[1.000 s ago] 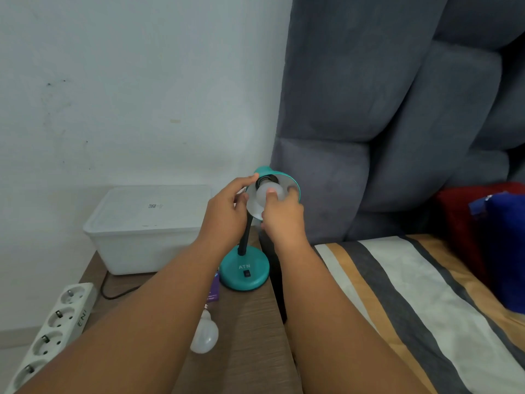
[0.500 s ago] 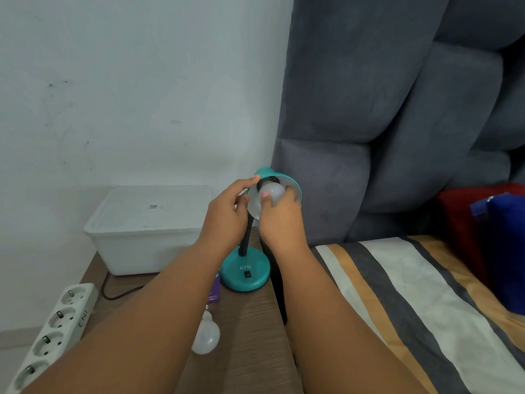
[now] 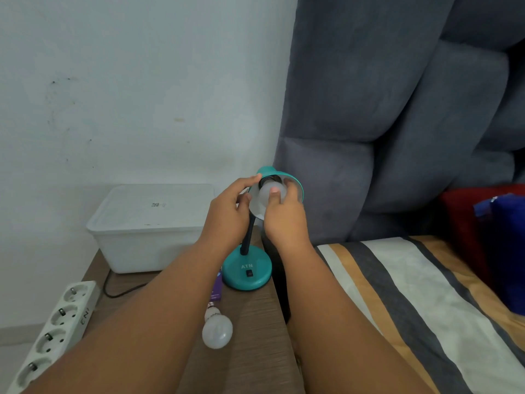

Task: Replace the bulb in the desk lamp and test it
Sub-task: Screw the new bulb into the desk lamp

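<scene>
A teal desk lamp stands on the wooden bedside table, its round base (image 3: 246, 273) marked ATN and its shade (image 3: 295, 184) tilted toward me. My left hand (image 3: 227, 214) grips the left rim of the shade. My right hand (image 3: 284, 214) holds a white bulb (image 3: 268, 193) inside the shade, thumb and fingers around it at the black socket. A second white bulb (image 3: 217, 329) lies on the table near the front, its screw cap pointing toward the lamp.
A white lidded plastic box (image 3: 150, 223) sits at the table's back left. A white power strip (image 3: 54, 328) lies at the left edge, with a black cord (image 3: 113, 292) behind it. A purple carton (image 3: 216, 288) lies by the lamp base. Bed with striped sheet (image 3: 412, 294) on the right.
My right hand has turned around the bulb in the shade, the thumb shifting across its front. The left hand stays on the shade's rim.
</scene>
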